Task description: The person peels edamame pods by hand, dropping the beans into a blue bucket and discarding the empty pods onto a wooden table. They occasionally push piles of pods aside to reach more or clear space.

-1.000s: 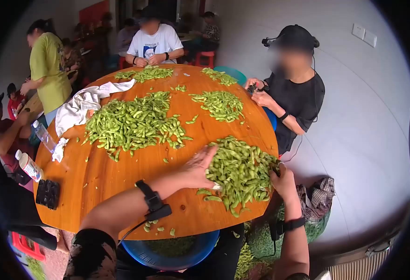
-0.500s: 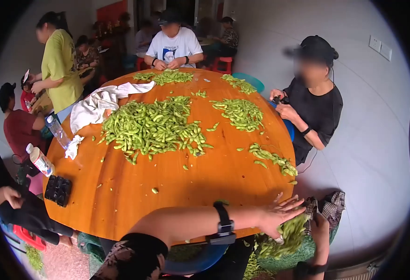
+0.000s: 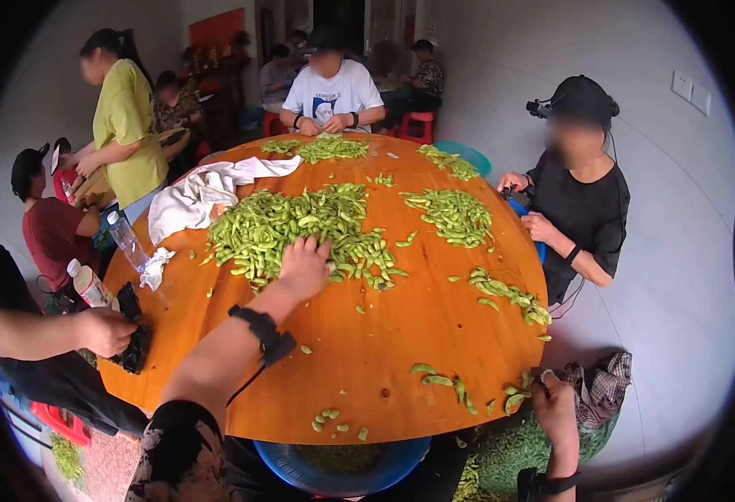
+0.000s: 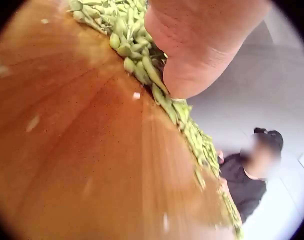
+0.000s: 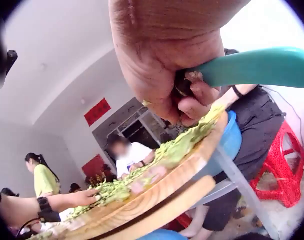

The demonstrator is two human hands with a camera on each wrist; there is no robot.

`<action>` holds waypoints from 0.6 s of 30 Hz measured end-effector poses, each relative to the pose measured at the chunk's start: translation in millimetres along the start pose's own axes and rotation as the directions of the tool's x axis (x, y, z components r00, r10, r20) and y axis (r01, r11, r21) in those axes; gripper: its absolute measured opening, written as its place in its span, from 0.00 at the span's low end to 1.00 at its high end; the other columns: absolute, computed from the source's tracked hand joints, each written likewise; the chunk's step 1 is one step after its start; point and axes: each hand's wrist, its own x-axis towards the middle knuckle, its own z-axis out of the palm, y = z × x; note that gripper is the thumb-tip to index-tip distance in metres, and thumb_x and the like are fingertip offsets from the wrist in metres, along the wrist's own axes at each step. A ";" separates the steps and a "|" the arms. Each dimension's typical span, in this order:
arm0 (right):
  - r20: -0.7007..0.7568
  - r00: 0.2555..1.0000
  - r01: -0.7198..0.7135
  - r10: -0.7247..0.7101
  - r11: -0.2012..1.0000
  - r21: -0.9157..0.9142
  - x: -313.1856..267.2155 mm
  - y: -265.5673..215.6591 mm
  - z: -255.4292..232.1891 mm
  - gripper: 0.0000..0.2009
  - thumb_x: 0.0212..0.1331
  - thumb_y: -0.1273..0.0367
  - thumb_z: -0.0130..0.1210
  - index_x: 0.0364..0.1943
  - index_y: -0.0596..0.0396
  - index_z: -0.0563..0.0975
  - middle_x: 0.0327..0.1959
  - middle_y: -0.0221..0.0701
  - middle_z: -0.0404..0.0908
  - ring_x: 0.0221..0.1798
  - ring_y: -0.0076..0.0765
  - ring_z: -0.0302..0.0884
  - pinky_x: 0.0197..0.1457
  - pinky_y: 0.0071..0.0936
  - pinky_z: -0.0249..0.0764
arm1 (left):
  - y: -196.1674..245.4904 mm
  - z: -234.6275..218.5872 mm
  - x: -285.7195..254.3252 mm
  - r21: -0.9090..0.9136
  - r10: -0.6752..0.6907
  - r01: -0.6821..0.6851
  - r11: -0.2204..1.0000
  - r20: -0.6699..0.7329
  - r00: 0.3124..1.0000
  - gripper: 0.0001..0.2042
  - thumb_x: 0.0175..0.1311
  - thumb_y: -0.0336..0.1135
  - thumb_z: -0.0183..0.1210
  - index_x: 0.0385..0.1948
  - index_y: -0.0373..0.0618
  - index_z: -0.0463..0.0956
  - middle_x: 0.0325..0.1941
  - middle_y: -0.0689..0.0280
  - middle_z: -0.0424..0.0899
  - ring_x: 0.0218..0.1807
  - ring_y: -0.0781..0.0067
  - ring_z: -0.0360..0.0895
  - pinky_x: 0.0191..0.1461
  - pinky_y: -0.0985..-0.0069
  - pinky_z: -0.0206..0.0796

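On the near side of the big pod heap (image 3: 300, 216), my left hand (image 3: 305, 269) lies with its fingers reaching over the pods and its thumb low beside them; whether it already pinches some, I cannot tell. My right hand (image 3: 557, 410), at the table's right edge, is curled round a tool with a teal handle (image 5: 262, 70); its working end is hidden, so I cannot name it.

I judge the step as gathering pods. To do it well, I would put the fingertips behind a modest portion, with the palm low, and draw it along the wood without squeezing. Too large a sweep could scatter pods. I would also hold the tool away from the left fingers.

Near the right hand lie a few loose pods (image 3: 447, 385), close to the edge, so a careless elbow could push them down. The bare wood of the table (image 3: 242, 360) between them and the heap gives a good path. Below the near edge stands a blue basin (image 3: 342, 481); beyond the heap lies a white cloth (image 3: 192, 201), best left untouched.
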 end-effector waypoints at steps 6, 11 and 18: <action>0.220 0.975 0.009 -0.025 0.997 0.070 10.0 -65.3 24.4 0.09 0.57 0.77 0.53 0.41 0.62 0.74 0.25 0.49 0.75 0.28 0.54 0.75 0.33 0.30 0.71 | 37.1 -23.4 -81.0 0.054 0.191 -0.190 0.980 -0.015 0.981 0.28 0.62 0.41 0.53 0.65 0.49 0.60 0.61 0.58 0.67 0.60 0.57 0.66 0.64 0.56 0.57; 0.302 0.946 0.070 -0.121 0.982 0.174 23.3 -101.1 56.6 0.09 0.58 0.78 0.49 0.42 0.63 0.74 0.20 0.36 0.70 0.24 0.23 0.68 0.29 0.23 0.66 | -5.8 -24.4 -34.1 -0.256 0.025 -0.115 0.960 -0.329 0.944 0.16 0.56 0.34 0.59 0.47 0.41 0.74 0.48 0.53 0.76 0.48 0.50 0.74 0.52 0.59 0.68; 0.362 0.898 0.194 -0.250 0.963 0.186 35.9 -114.1 79.2 0.07 0.59 0.75 0.52 0.41 0.61 0.73 0.28 0.51 0.73 0.31 0.59 0.73 0.34 0.35 0.70 | -47.8 16.7 50.7 -0.248 -0.114 0.079 0.965 -0.129 0.985 0.09 0.55 0.30 0.57 0.36 0.39 0.75 0.42 0.51 0.75 0.43 0.48 0.76 0.47 0.58 0.71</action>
